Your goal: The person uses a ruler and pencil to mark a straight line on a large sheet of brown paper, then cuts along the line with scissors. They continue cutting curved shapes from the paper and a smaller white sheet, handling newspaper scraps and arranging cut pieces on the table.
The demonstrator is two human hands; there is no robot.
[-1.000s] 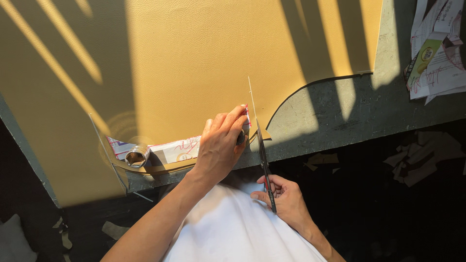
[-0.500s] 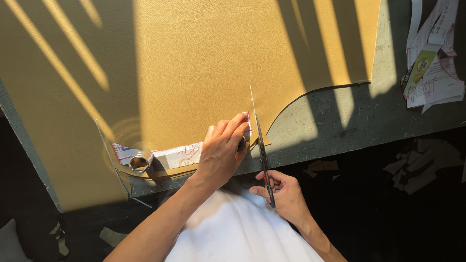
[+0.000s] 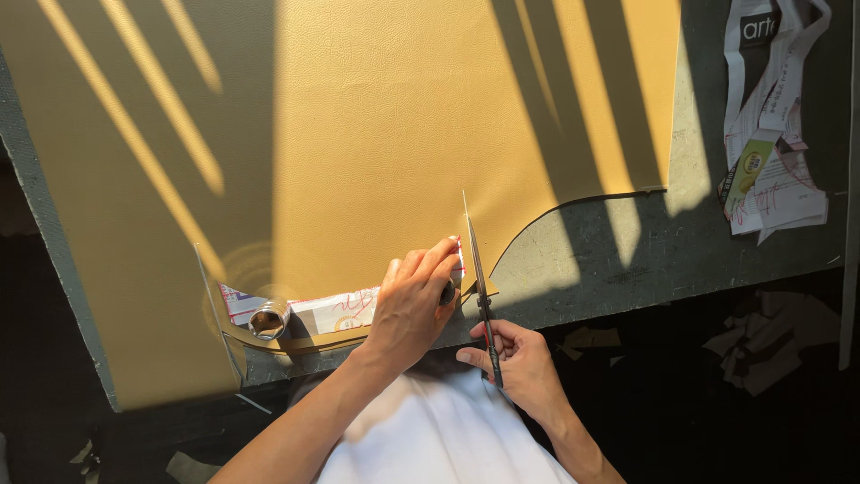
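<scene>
Your right hand (image 3: 524, 363) grips long steel scissors (image 3: 479, 287), blades parted, tips beyond your fingertips in the mustard-yellow grained leather sheet (image 3: 376, 134). Left hand (image 3: 414, 300) fingers flat, pinning the printed paper pattern (image 3: 336, 311). Keep the blade tight beside that edge; press close.

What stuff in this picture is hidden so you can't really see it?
All in the head view:
- Paper pattern: its right end lies under the left hand.
- Scissors: the handles are wrapped by the right hand.
- Tan leather sheet: cut off by the top edge.
- Paper scraps: markings too small to make out.
- Floor below the table: lost in shadow.
</scene>
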